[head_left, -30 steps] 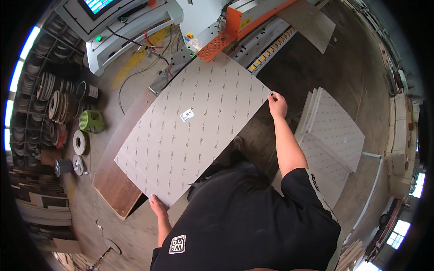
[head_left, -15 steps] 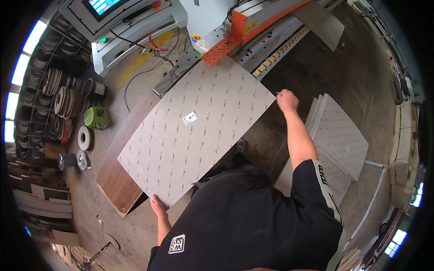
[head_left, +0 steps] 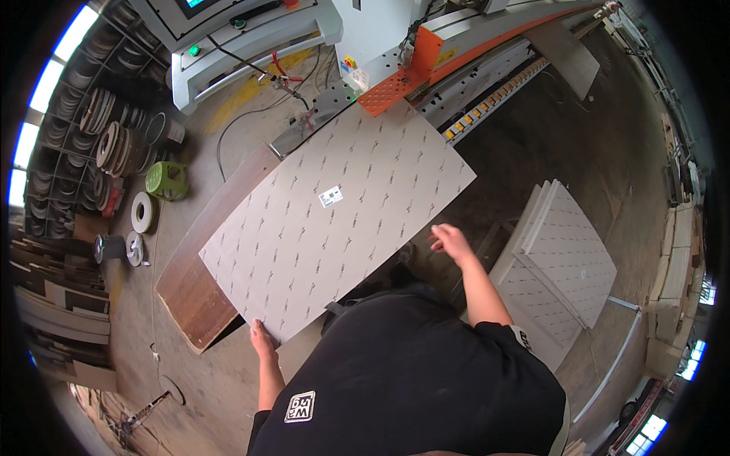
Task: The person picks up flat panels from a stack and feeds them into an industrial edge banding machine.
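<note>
A large pale panel [head_left: 357, 228] with a small white label [head_left: 331, 197] lies slanted in front of me, its far end under the orange guard [head_left: 391, 91] of a machine. My left hand [head_left: 263, 338] grips its near left corner, thumb on top and the other fingers hidden beneath. Off the panel's right edge, my right hand [head_left: 450, 242] hangs in the air, holding nothing, fingers loosely bent and apart. Under the panel's left side is a brown wooden board [head_left: 199, 304].
Several pale panels [head_left: 570, 235] are stacked at the right. A control cabinet [head_left: 255, 53] stands at the far left, near a green stool [head_left: 166, 181] and edging rolls [head_left: 142, 212]. Yellow-topped blocks [head_left: 487, 110] line the machine's side.
My right hand has let go of the panel's far right corner and drawn back toward me. The left hand still holds its corner. The view has shifted slightly.
</note>
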A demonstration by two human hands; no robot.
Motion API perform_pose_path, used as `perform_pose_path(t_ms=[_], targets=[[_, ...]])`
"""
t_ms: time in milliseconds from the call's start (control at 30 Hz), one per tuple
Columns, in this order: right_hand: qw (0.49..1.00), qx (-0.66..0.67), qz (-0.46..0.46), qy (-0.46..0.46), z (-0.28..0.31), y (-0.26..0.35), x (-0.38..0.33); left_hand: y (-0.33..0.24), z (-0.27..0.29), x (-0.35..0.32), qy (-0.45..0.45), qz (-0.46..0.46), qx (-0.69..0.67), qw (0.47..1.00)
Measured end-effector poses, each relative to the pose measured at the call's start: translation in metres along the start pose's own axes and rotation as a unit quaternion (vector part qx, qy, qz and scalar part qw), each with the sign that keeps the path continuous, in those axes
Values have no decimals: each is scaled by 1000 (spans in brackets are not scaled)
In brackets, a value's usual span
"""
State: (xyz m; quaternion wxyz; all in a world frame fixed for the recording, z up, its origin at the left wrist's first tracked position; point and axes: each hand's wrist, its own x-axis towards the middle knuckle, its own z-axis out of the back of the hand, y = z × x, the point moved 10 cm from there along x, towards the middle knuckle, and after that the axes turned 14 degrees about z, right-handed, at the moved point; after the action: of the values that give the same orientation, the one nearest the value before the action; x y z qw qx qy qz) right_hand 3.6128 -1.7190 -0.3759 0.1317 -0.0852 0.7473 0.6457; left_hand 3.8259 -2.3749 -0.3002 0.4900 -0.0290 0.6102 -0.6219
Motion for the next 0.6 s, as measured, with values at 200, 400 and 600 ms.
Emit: perform_pose_path(t_ms=[200,400,600], targets=[[985,-167,34,35,-82,27,-16,1,-1,-6,-14,19,21,1000],[977,-200,59,-42,-73,27,-25,5,-10,-4,18,25,-12,999],[962,-231,92,-116,-76,30,-31,9,-1,6,29,22,-2,999]])
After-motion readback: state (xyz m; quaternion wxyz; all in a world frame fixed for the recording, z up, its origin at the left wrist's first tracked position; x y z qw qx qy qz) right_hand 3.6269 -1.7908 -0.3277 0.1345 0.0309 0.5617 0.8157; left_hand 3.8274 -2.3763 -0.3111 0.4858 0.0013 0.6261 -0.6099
